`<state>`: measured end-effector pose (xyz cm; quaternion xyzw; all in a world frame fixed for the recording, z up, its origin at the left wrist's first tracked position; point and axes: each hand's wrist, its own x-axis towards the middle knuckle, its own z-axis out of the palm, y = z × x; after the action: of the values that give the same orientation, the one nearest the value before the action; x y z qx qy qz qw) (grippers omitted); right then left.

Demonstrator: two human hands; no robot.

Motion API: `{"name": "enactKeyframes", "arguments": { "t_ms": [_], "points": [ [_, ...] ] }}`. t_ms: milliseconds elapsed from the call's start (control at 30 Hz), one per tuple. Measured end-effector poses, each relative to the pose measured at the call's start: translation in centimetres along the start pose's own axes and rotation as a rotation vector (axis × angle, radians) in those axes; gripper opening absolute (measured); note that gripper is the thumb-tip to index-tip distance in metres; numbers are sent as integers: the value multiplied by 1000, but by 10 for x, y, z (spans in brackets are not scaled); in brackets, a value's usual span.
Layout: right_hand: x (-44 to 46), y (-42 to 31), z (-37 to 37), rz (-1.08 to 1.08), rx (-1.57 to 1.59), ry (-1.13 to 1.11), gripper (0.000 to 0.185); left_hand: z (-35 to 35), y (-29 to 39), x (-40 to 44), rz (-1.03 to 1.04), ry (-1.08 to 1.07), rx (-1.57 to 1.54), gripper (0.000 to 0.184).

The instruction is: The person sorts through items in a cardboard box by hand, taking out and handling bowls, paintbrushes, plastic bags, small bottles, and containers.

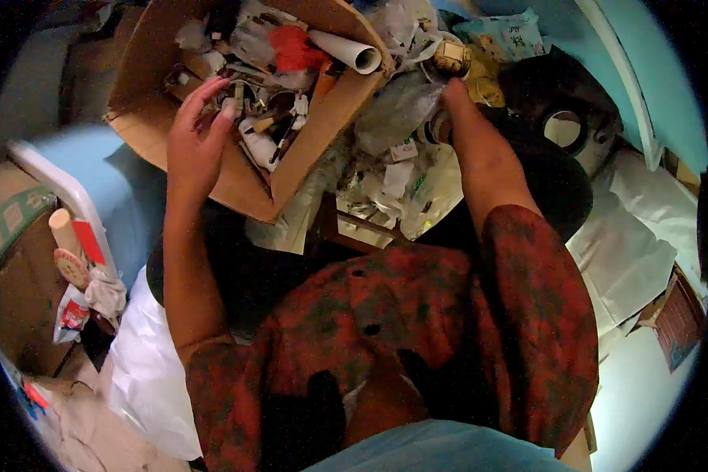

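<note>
My left hand (200, 130) hovers over the left side of an open cardboard box (248, 189), thumb and fingers apart. Just past its fingertips lie small clear and metallic items, and I see nothing plainly gripped. Inside the box are a white paper tube (346, 52), a red plastic bag (295, 49), a white bottle (259, 145) and several small brushes or sticks. To the right, my right hand (451, 93) reaches down among clear plastic bags (397, 114), close to a round container with a tan label (451, 57). Its fingers are hidden from view.
Paper scraps and wrappers (397, 177) are heaped below the right hand. A dark bag (562, 94) with a round ring stands at the right. On the left are a white-edged blue panel (71, 189), a wooden rod (64, 228) and a white plastic bag (149, 374).
</note>
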<state>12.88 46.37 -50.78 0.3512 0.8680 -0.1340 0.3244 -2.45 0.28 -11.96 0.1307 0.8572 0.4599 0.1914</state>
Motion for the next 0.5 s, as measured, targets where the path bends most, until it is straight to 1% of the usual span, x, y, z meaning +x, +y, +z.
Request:
{"name": "enactKeyframes", "arguments": {
  "t_ms": [33,67,167,300,400,500],
  "points": [
    [-10,-9,-13,63,-17,-33,29,1,0,2,21,-16,26,30],
    [-17,-14,-21,118,-32,-44,29,0,0,3,44,-32,47,30],
    [-34,-6,-28,226,39,19,27,2,5,6,108,-60,105,31],
    [-34,7,-37,280,157,111,25,1,10,7,156,-88,198,32],
    [-19,11,-41,288,226,159,24,6,14,10,175,-99,209,33],
    [-10,16,-40,306,292,210,22,10,3,12,130,-155,287,36]
  ]
}}
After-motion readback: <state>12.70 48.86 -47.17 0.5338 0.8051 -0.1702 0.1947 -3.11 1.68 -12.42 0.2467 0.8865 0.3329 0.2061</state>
